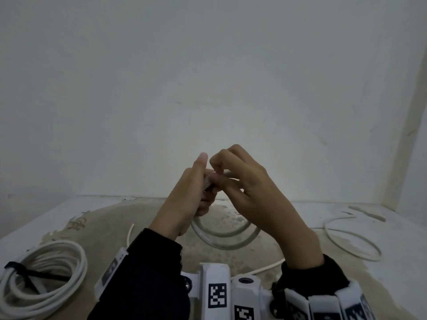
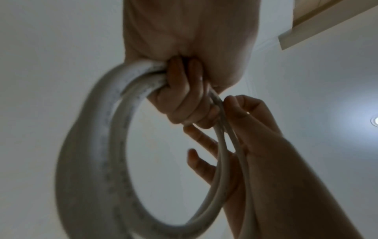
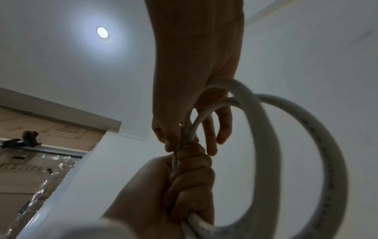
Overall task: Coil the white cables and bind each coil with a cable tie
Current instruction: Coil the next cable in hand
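Observation:
Both hands are raised over the table in the head view, holding one white cable coil [image 1: 225, 241] whose loops hang below them. My left hand [image 1: 191, 195] grips the gathered strands in a fist; its curled fingers [image 2: 184, 97] wrap the coil [image 2: 102, 145]. My right hand [image 1: 245, 181] meets it from the right, thumb and forefinger pinching the strands just beside the left fist, other fingers [image 3: 210, 145] looser. In the right wrist view the coil [image 3: 266, 129] loops to the right of both hands. No tie shows on this coil.
A finished white coil [image 1: 57, 250], bound with a black cable tie [image 1: 34, 272], lies at the near left of the worn table [image 1: 231, 213]. A loose white cable [image 1: 355, 241] curves on the right. A wall stands close behind.

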